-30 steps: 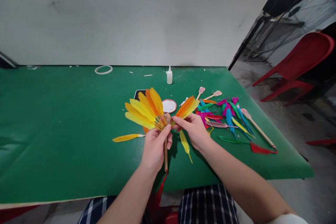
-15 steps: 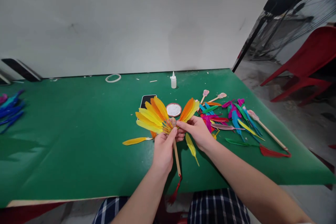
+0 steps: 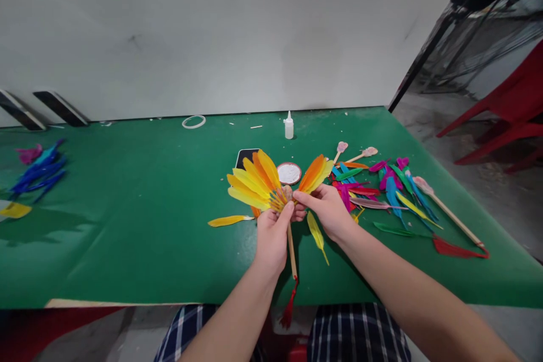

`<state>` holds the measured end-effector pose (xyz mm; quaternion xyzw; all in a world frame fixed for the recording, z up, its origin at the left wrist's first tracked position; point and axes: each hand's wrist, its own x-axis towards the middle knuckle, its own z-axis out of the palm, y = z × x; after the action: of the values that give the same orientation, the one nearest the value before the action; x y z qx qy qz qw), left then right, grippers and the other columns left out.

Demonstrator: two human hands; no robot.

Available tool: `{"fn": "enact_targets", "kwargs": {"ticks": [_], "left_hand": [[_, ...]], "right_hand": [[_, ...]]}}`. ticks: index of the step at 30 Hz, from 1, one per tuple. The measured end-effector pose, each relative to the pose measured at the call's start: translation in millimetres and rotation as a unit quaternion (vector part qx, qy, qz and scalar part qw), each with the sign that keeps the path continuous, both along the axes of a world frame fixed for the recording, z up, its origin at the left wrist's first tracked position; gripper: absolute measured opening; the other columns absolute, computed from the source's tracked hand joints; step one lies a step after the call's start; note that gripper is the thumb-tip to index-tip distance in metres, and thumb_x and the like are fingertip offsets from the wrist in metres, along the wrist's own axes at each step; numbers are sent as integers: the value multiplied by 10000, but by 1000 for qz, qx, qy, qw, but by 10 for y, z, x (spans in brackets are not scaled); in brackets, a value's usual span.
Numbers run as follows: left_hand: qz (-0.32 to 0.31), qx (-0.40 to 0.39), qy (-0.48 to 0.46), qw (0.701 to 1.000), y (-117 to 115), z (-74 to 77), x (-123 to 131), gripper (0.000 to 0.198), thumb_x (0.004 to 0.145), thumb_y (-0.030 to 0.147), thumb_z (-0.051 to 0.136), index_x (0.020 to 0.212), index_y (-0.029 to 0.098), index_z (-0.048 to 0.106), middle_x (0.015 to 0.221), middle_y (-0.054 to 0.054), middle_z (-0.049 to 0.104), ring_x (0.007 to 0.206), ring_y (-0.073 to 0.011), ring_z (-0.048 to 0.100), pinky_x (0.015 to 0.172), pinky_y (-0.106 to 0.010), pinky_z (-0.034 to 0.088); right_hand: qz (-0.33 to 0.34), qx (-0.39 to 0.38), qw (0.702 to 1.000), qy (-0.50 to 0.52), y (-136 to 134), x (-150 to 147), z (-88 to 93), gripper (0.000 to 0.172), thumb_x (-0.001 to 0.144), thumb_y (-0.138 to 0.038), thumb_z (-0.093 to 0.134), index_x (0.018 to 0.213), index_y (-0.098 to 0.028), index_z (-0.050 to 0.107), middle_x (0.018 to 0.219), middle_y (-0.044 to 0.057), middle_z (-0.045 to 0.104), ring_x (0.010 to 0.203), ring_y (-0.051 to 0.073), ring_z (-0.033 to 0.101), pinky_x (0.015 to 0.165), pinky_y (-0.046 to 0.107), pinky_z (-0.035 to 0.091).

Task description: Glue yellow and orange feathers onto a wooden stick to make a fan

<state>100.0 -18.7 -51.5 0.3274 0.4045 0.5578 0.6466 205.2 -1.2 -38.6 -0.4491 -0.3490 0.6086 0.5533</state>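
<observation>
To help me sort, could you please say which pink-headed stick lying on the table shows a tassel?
The rightmost stick: its red tassel shows, while the two farther back show none.

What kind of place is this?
Likely a small craft workshop: a green-topped table carries loose dyed feathers and a white squeeze bottle, and there's a yellow-orange feather fan in hand. Can't tell if it's commercial.

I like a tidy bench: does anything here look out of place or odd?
The held feather fan looks lopsided: a wide gap splits a fuller left bunch from a smaller right one. A yellow feather and a golden feather lie apart from the mixed feathers at right.
</observation>
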Motion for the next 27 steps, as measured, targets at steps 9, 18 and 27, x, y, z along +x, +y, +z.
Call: {"fn": "enact_targets", "kwargs": {"ticks": [9,18,27], "left_hand": [[-2,-9,-4,1000,20,-29,11,196,694,263,663,813,108,651,707,-38,674,633,-123,621,580,-217,483],[8,-12,1,1000,20,-46,12,187,692,258,668,795,102,662,706,-44,678,713,-145,636,650,-232,501],[9,6,-2,1000,17,-67,-5,160,708,234,657,810,112,672,695,-33,677,732,-142,639,672,-231,507]], "right_hand": [[-19,-3,1000,-15,19,-3,-23,260,551,-324,753,646,-130,609,541,-16,606,457,66,531,424,189,450],[8,12,1000,6,24,-9,-38,250,583,-330,729,631,-130,586,500,-32,567,408,58,485,400,201,444],[23,14,999,37,20,-25,-27,252,596,-328,723,610,-126,574,480,-30,549,400,62,473,386,209,432]]}}
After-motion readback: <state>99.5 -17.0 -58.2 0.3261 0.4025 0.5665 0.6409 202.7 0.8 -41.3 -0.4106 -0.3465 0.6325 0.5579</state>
